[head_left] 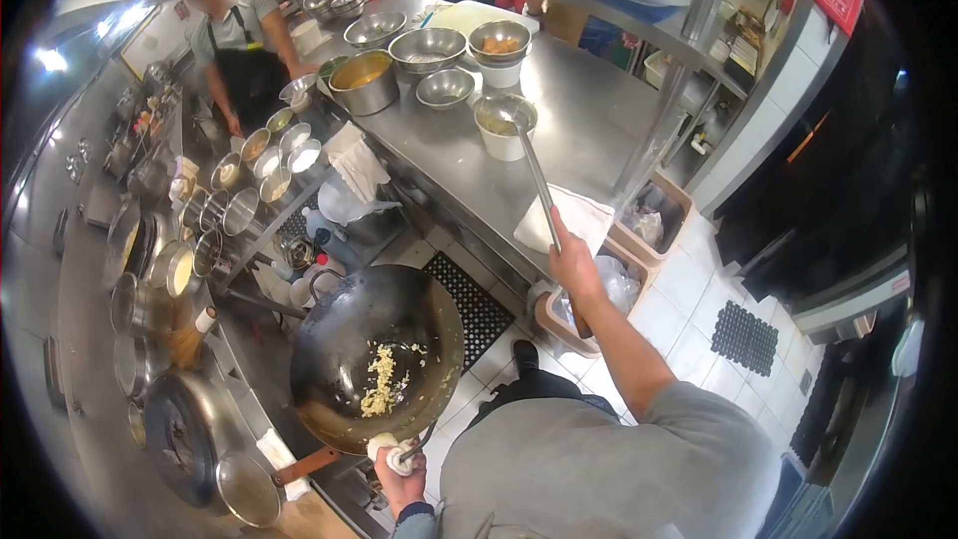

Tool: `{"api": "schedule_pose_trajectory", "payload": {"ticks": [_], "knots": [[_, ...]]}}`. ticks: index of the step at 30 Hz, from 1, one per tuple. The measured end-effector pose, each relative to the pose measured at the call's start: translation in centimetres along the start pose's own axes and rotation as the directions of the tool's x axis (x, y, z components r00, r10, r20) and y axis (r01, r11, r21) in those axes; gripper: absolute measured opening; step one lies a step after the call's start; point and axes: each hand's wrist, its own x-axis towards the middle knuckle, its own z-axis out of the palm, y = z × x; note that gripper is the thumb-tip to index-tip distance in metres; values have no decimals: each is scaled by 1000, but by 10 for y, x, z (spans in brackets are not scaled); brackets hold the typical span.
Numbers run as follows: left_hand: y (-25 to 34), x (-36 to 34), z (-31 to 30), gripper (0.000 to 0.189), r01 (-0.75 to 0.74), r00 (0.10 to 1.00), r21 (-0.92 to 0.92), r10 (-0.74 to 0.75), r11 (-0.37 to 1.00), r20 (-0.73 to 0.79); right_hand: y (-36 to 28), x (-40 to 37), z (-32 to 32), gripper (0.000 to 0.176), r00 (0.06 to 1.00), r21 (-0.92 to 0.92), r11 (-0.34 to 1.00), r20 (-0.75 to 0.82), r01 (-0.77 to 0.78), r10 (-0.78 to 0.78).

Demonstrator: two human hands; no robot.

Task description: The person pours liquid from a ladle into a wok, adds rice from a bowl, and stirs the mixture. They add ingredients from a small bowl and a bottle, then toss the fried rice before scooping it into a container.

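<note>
My left hand (401, 482) grips the loop handle of a large dark wok (334, 339) through a folded white cloth (391, 451). Small pale yellow bits of food (382, 384) lie in the wok, which is held off to my left beside the counter. My right hand (577, 268) is closed around the long handle of a metal ladle (536, 172). The ladle's head rests at the mouth of a white tub (502, 145) with a metal bowl set in its top. Close to the right hand, a folded white towel (589, 220) lies on the counter edge.
A steel counter (589, 130) holds several metal bowls (445, 88) and a pot of orange liquid (362, 82). Beige bins (654, 215) stand below its right end. A co-worker (239, 40) stands at the far left. Containers of ingredients (180, 269) line the left side.
</note>
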Motion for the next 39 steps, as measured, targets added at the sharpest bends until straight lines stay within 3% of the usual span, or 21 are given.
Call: {"api": "schedule_pose_trajectory", "payload": {"ticks": [5, 8, 11, 13, 15, 18, 22, 25, 27, 30, 31, 32, 34, 35, 36, 38, 39], "knots": [[4, 4, -4, 11, 33, 998, 59, -36, 998, 52, -21, -39, 2, 64, 996, 1, 998, 58, -70, 70], [7, 11, -20, 26, 46, 984, 45, -53, 998, 171, -34, -62, 0, 64, 1000, 31, 1000, 5, -3, 3], [11, 13, -27, 26, 39, 982, 66, -51, 997, 183, -38, -68, -6, 64, 990, 91, 991, -105, 103, -93], [13, 15, -28, 24, 47, 968, 62, -61, 997, 243, -30, -58, -15, 64, 999, 140, 990, -40, 33, -27], [15, 16, -29, 22, 53, 975, 75, -68, 996, 212, -34, -45, -29, 66, 998, 200, 978, 22, -64, 61], [16, 20, -29, 18, 42, 975, 95, -61, 995, 212, -44, -38, -45, 66, 1000, 253, 967, -13, -23, 28], [18, 20, -17, 16, 1, 983, 146, -27, 989, 182, -61, -60, -59, 67, 985, 286, 944, 92, -167, 147], [15, 15, 5, 16, -45, 988, 159, 20, 986, 154, -68, -75, -56, 67, 957, 460, 841, 183, -284, 224], [12, 17, 15, 17, -88, 992, 152, 73, 984, 102, -58, -74, -50, 66, 967, 469, 847, 167, -250, 193], [11, 21, 37, 17, -137, 976, 171, 103, 976, 194, -62, -64, -59, 65, 958, 563, 776, 200, -285, 208], [10, 28, 40, 16, -372, 922, 426, 274, 825, 274, -67, -62, -68, 65, 949, 601, 735, 226, -314, 221], [8, 37, 44, 16, -554, 832, 618, 396, 558, 389, -68, -58, -76, 65, 948, 626, 715, 259, -311, 185], [4, 44, 56, 15, -604, 796, 598, 427, 527, 429, -71, -47, -94, 64, 942, 678, 670, 321, -303, 100], [3, 44, 76, 14, -488, 863, 397, 362, 778, 352, -78, -39, -105, 60, 900, 652, 658, 427, -378, 94], [2, 45, 94, 14, -320, 915, 143, 266, 937, 302, -76, -28, -98, 59, 925, 632, 732, 379, -256, -4], [-1, 54, 121, 14, -326, 902, 162, 255, 931, 348, -77, 0, -76, 58, 931, 560, 829, 296, 12, -213], [-2, 59, 134, 13, -330, 896, 168, 252, 929, 366, -81, 17, -63, 58, 898, 520, 854, 383, -16, -217]]}}
